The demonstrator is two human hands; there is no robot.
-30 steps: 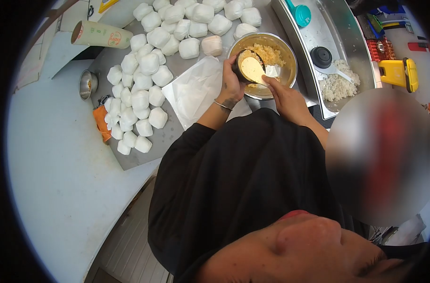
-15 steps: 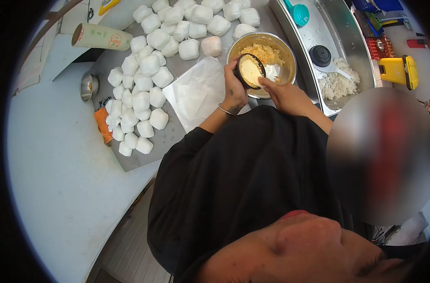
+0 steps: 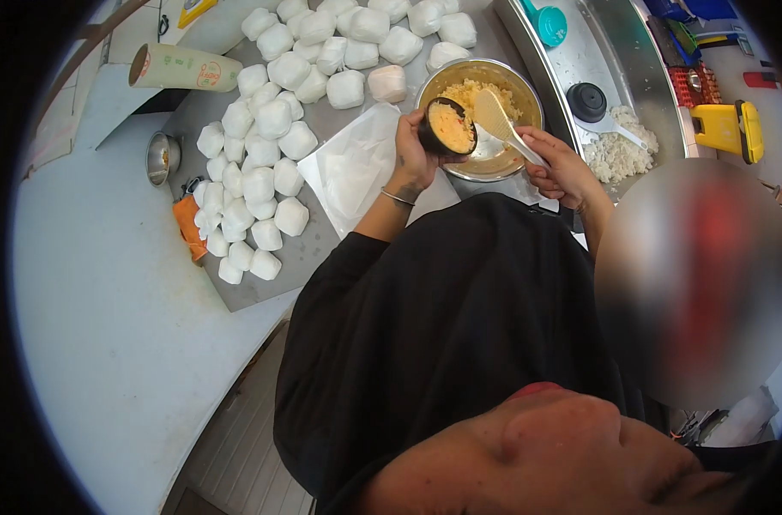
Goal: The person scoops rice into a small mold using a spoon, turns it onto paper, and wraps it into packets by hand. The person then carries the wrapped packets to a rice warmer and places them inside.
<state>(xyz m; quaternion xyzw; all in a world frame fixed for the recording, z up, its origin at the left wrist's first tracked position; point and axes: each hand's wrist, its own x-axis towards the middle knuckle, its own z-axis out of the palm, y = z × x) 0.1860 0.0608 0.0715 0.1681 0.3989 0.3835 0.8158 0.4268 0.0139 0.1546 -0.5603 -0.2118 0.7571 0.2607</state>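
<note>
My left hand (image 3: 412, 146) is closed around a small black bowl (image 3: 426, 136), tilted towards the right and filled with yellow rice (image 3: 451, 127). In my right hand (image 3: 561, 167) is the handle of a white rice paddle (image 3: 494, 113), its flat blade just right of the bowl. Both the black bowl and the paddle blade are over a large steel mixing bowl (image 3: 535, 107), where more yellow rice (image 3: 468, 89) lies along the far side. White paper sheets (image 3: 344, 167) lie left of the mixing bowl.
Many white wrapped bundles (image 3: 258, 184) cover the steel surface on the left. To the right, a steel tray (image 3: 541, 64) holds white rice (image 3: 618, 154), a black bowl (image 3: 586, 101), a white paddle and a teal scoop (image 3: 549, 26). A paper cup (image 3: 185, 69) lies at the upper left.
The rice paddle has come off the rice in the black bowl and moved right, showing its blade. My right hand has shifted right and down; my left hand moved slightly left with the bowl.
</note>
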